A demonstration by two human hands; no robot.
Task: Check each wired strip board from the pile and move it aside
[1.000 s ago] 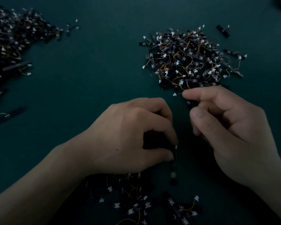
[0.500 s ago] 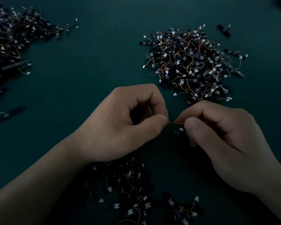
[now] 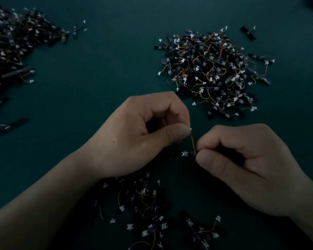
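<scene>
The strip board (image 3: 183,153) is held up between the two hands, over the middle of the worktop (image 3: 98,78) and a little toward its near edge. It's a slim black board lying crosswise, with a pale component showing on its top face. The right hand (image 3: 246,168) pinches the board's right end between thumb and forefinger, the other fingers curled into the palm. An orange-brown wire (image 3: 192,143) rises from that pinched end, up and slightly left. The left hand (image 3: 143,134) pinches the top of the wire between thumb and forefinger, and a speck of white connector (image 3: 190,129) peeks out at the thumb tip. The wire looks drawn nearly straight between the two pinches. Both hands are curled, neither spread, and whether they touch the worktop cannot be told.

Beyond the hands, toward the far right of the worktop, sits the big pile (image 3: 211,74): black boards, white connectors and yellow-orange wires all tangled together. One loose board (image 3: 248,33) lies apart, just past its far right corner. Along the left edge a second heap (image 3: 13,38) sprawls, darker and harder to read, with a single stray board (image 3: 10,126) lying nearer on that side. At the near edge, under and between the wrists, lies a small scatter of boards (image 3: 148,210), loosely spread, some with their pale components facing up.
</scene>
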